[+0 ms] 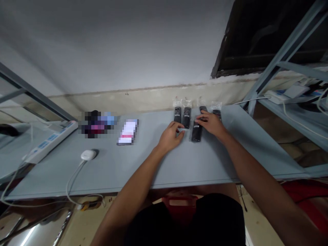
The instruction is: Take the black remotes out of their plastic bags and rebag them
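Observation:
Several slim black items with rounded ends, each in a clear plastic bag, lie on the grey table near the wall; they look like remote controls, with small white labels. My right hand (211,123) has its fingertips on the upper end of the nearest bagged black item (196,134), which lies closer to me than the others. It partly covers the two right-hand items (203,109) behind it. With fingers bent and thumb apart, my left hand (171,137) rests by the lower ends of the two left-hand items, the leftmost (177,114) and its neighbour (187,118). Nothing shows in its grasp.
A lit phone (128,132) lies left of my hands, near a blurred colourful thing (98,123). Further left are a white cabled device (88,155) and a long power strip (52,140). Metal frames (252,102) stand at both table ends; a wall (143,97) closes the back.

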Available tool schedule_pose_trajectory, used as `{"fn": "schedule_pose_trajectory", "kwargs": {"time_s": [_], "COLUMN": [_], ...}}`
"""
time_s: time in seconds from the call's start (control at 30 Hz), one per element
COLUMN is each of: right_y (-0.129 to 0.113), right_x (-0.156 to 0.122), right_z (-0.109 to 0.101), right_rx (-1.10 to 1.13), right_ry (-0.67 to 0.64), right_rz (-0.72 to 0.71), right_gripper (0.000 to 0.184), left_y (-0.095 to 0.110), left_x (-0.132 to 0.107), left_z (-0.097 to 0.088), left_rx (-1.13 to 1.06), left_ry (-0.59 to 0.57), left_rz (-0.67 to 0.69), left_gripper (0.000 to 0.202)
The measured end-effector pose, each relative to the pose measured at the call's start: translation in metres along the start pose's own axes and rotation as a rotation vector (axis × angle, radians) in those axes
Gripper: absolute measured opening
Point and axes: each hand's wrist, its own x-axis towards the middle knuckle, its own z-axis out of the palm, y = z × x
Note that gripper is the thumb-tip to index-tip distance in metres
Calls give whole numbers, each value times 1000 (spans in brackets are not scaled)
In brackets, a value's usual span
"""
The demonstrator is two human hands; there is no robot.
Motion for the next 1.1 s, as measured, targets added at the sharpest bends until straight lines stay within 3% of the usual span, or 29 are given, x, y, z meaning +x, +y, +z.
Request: {"fn": "schedule_pose_trajectory", "kwargs": {"time_s": [0.23, 0.37, 0.43, 0.5, 0.7, 0.83, 0.93, 1.0, 1.1], "right_y": [-2, -7, -9, -9, 4, 15, 20, 18, 7], "right_x": [-1, -12, -18, -20, -10, -5, -4, -4, -4], "right_z": [-7, -14, -15, -15, -16, -16, -14, -13, -13], "right_rx": [-413, -473, -478, -499, -597, -657, -654, -625, -497], "right_ry": [-130, -310, -383, -396, -310, -270, -251, -229, -146], "right_rz": [-234, -304, -332, -337, -286, -190, -154, -149, -202], "right_gripper": [34, 78, 99, 106, 87, 76, 72, 71, 65], "left_y": [5, 8, 12, 15, 18, 21, 27, 31, 33], "left_x": [1, 20, 35, 50, 82, 90, 85, 77, 64], "left_z": [7, 13, 17, 23, 45, 53, 46, 34, 9], "left_rx": [163, 200, 197, 237, 366, 323, 313, 345, 251], "left_ry": [-31, 1, -13, -50, -71, -42, -45, -20, 122], "left_rz": [126, 164, 127, 32, -232, -349, -386, -339, -211], "left_gripper": [22, 24, 26, 32, 58, 61, 65, 64, 51]}}
